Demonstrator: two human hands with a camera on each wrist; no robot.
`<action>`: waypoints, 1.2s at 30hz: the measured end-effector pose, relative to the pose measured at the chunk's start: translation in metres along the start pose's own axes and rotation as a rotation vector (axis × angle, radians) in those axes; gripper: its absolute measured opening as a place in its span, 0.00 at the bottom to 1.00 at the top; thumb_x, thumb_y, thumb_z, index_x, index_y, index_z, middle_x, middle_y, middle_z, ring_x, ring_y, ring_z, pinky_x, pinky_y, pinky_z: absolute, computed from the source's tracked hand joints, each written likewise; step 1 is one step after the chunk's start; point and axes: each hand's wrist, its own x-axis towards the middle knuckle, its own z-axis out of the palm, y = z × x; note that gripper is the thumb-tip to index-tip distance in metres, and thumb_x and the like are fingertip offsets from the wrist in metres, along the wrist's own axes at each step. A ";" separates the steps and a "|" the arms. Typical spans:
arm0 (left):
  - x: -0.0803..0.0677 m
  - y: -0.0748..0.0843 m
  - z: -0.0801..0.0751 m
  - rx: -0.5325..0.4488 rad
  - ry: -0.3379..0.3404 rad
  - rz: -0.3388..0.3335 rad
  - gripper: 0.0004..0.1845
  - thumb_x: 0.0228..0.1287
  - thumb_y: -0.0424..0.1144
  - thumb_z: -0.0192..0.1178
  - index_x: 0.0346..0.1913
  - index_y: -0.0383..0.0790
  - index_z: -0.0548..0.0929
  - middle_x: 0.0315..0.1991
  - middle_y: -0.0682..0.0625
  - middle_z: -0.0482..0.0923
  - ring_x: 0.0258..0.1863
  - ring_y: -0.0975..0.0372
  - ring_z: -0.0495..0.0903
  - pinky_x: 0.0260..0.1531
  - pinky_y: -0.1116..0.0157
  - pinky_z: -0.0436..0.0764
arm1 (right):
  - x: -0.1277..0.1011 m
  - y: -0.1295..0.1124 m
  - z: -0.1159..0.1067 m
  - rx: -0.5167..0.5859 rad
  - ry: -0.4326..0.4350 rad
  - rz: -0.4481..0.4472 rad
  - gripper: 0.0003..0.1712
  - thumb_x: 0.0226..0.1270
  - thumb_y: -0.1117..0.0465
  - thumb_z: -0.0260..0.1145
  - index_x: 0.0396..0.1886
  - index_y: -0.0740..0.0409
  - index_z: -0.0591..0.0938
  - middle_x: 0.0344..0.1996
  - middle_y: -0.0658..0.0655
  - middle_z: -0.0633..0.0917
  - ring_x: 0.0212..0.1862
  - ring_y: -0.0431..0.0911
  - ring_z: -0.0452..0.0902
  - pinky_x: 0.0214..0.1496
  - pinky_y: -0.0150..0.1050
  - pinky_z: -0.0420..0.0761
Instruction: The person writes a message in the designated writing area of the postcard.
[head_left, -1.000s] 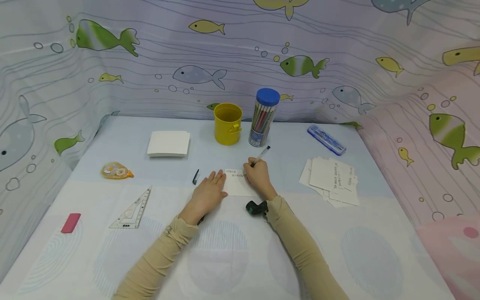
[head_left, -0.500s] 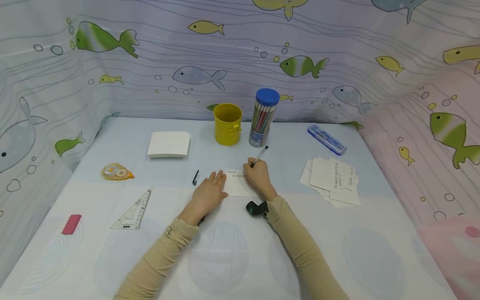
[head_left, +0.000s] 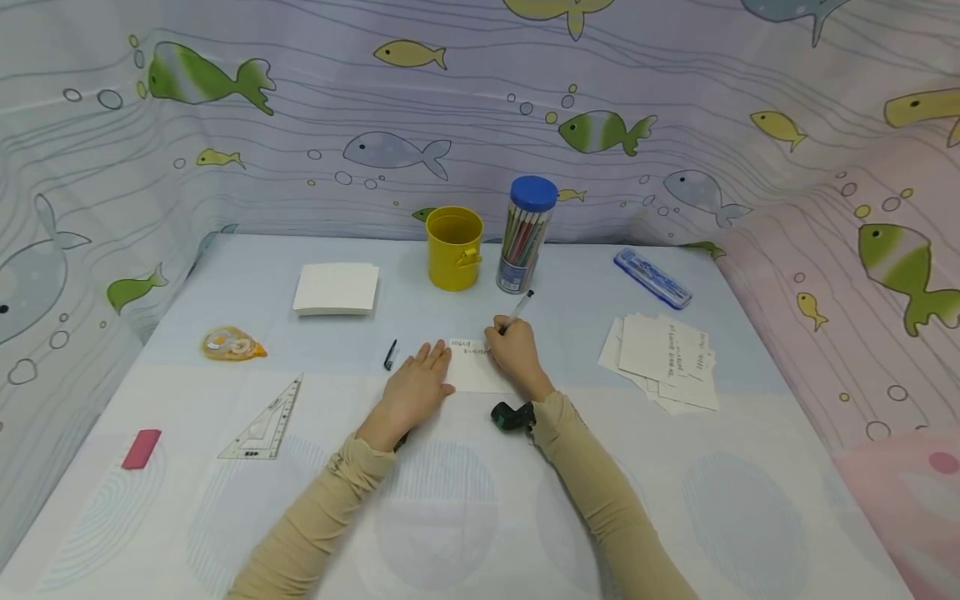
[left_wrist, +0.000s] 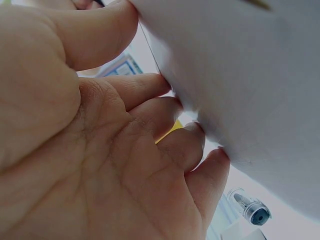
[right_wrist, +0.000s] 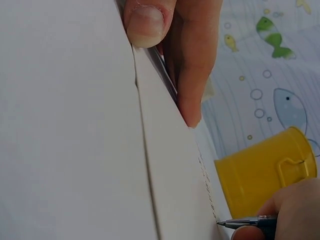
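Observation:
A small white card with two lines of writing lies on the table in front of me. My left hand rests flat, fingers straight, on the card's left edge. My right hand grips a pen with its tip on the card's upper right; the right wrist view shows the pen tip touching the paper. In the left wrist view my fingers press against the table surface.
A yellow cup and a blue-lidded pencil tube stand behind the card. A white card stack, pen cap, tape dispenser, set square and pink eraser lie left. Written cards and a blue case lie right.
The pen's upper end has tilted slightly left as the right hand writes. The left hand and card have stayed in place.

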 end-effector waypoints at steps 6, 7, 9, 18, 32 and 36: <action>-0.001 0.000 0.000 -0.007 -0.007 -0.002 0.35 0.71 0.45 0.54 0.73 0.30 0.58 0.76 0.37 0.52 0.76 0.44 0.51 0.72 0.45 0.58 | -0.001 0.001 0.000 0.027 -0.001 0.006 0.24 0.61 0.69 0.53 0.08 0.51 0.59 0.04 0.44 0.58 0.09 0.37 0.51 0.12 0.29 0.52; -0.001 0.000 0.000 -0.006 -0.007 -0.002 0.35 0.71 0.45 0.54 0.73 0.30 0.58 0.76 0.37 0.52 0.76 0.44 0.51 0.72 0.45 0.58 | -0.001 0.001 0.000 0.026 -0.002 0.006 0.23 0.61 0.69 0.53 0.08 0.51 0.59 0.05 0.44 0.58 0.09 0.37 0.51 0.12 0.29 0.52; -0.001 0.001 -0.001 -0.004 -0.006 -0.001 0.35 0.71 0.45 0.54 0.73 0.29 0.58 0.76 0.37 0.52 0.76 0.44 0.52 0.72 0.45 0.58 | 0.000 0.002 0.000 0.025 -0.007 0.007 0.23 0.61 0.68 0.53 0.09 0.51 0.59 0.05 0.44 0.58 0.10 0.37 0.51 0.12 0.29 0.52; -0.002 0.001 -0.002 -0.003 -0.011 -0.004 0.35 0.72 0.45 0.54 0.73 0.29 0.58 0.76 0.37 0.52 0.76 0.44 0.51 0.72 0.45 0.57 | 0.002 0.001 0.001 -0.030 -0.017 0.010 0.23 0.60 0.68 0.53 0.09 0.51 0.57 0.06 0.44 0.56 0.12 0.37 0.47 0.14 0.29 0.48; 0.000 0.001 -0.001 -0.004 -0.017 -0.012 0.35 0.72 0.45 0.54 0.73 0.30 0.57 0.76 0.37 0.51 0.76 0.44 0.50 0.73 0.46 0.56 | 0.002 0.005 0.002 -0.020 0.014 -0.029 0.23 0.61 0.69 0.53 0.09 0.52 0.58 0.07 0.43 0.54 0.14 0.38 0.45 0.16 0.29 0.47; -0.001 0.001 -0.002 -0.001 -0.017 -0.010 0.35 0.72 0.45 0.54 0.73 0.30 0.57 0.76 0.37 0.51 0.76 0.44 0.51 0.73 0.45 0.57 | 0.003 0.005 0.002 -0.029 0.017 -0.032 0.23 0.60 0.69 0.53 0.09 0.52 0.58 0.07 0.43 0.54 0.14 0.38 0.45 0.16 0.29 0.47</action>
